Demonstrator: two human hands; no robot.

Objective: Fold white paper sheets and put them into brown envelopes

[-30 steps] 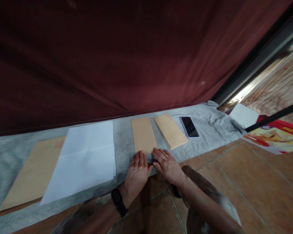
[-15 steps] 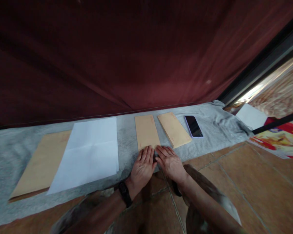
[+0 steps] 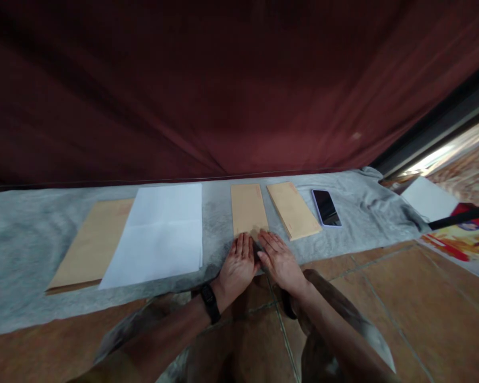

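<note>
A brown paper envelope [image 3: 249, 206] lies flat on the grey cloth in front of me. On its near end rests my left hand [image 3: 238, 266], fingers stretched out flat, a black band on the wrist. Beside it my right hand [image 3: 279, 261] lies with straight fingers over the same near end, its thumb toward the left hand. That end of the envelope is covered by the fingers. Just to the right a stack of brown envelopes [image 3: 294, 210] lies at a slant, touched by neither hand.
Left of my hands are sheets of white paper [image 3: 159, 239], overlapping a larger brown envelope [image 3: 90, 242]. A phone [image 3: 326, 208] lies at the right on the grey cloth [image 3: 367, 213]. A dark red curtain [image 3: 223, 96] hangs behind. Colourful packaging [image 3: 469, 239] sits far right, above the tiled floor.
The view has turned a little left, so everything sits further right. Both hands remain flat on the envelope's near end, with the right fingers reaching slightly further over it.
</note>
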